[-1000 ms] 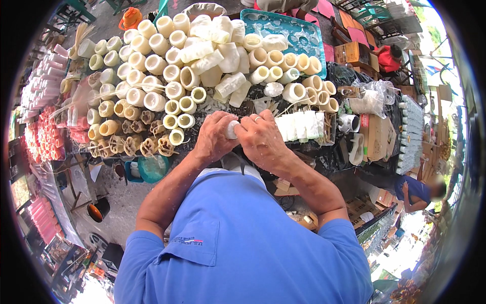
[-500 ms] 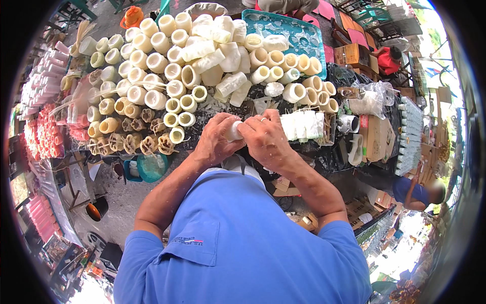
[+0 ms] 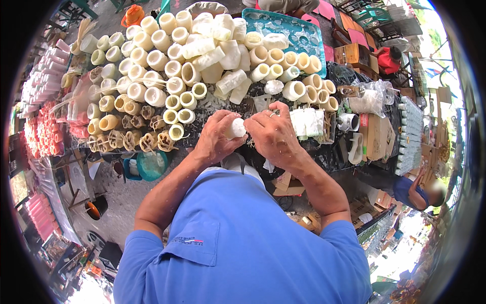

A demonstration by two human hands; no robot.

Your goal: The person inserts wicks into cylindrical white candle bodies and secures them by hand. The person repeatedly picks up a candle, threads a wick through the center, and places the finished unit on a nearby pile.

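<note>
My left hand (image 3: 217, 136) is wrapped round a small whitish wax candle (image 3: 236, 128), its pale end facing my right hand. Just to the right, my right hand (image 3: 273, 133) is closed with its fingers curled, near the candle's end. What those fingers hold, if anything, is hidden. Both hands are over the near edge of a dark work surface strewn with white crumbs. Beyond them stand many hollow cream wax cylinders (image 3: 156, 59), and irregular white wax pieces (image 3: 208, 59) lie heaped among them. White bits cling to my skin.
White wrapped-looking pieces (image 3: 306, 122) lie right of my hands. A teal tray (image 3: 314, 38) with white residue is at the back. Brown wax cylinders (image 3: 148, 142) line the left front edge. Cardboard boxes (image 3: 377, 137) stand at the right. A person in blue (image 3: 410, 192) is farther right.
My right hand has drawn slightly to the right, away from the candle, and its fingers have shifted. The candle's end shows more in my left hand.
</note>
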